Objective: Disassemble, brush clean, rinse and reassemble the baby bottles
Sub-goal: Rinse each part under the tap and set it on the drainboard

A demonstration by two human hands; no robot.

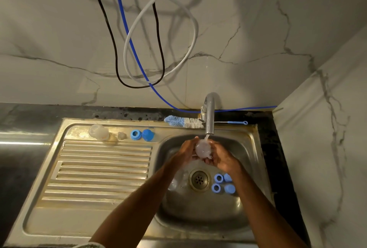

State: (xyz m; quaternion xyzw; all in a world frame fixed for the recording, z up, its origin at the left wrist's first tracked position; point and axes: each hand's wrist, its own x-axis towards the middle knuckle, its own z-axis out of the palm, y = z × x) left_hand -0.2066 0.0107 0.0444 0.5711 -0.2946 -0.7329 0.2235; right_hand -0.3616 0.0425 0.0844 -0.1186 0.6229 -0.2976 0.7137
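Observation:
Both my hands hold a clear baby bottle point(202, 149) under the running tap point(210, 116) over the sink basin point(200, 214). My left hand point(185, 151) grips its left side and my right hand point(217, 154) cups it from the right and below. Another clear bottle point(98, 132) stands on the drainboard with a clear teat point(122, 135), a blue ring point(135, 134) and a blue cap point(148, 134) beside it. In the basin lie blue rings and caps point(223, 183) right of the drain point(199, 180) and clear parts point(178, 181) left of it.
A blue and white bottle brush point(183, 122) lies along the sink's back rim behind the tap, next to a thin blue-handled teat brush point(236, 122). Black, white and blue cables point(143, 53) hang on the marble wall. The ribbed drainboard point(99, 172) spreads to the left.

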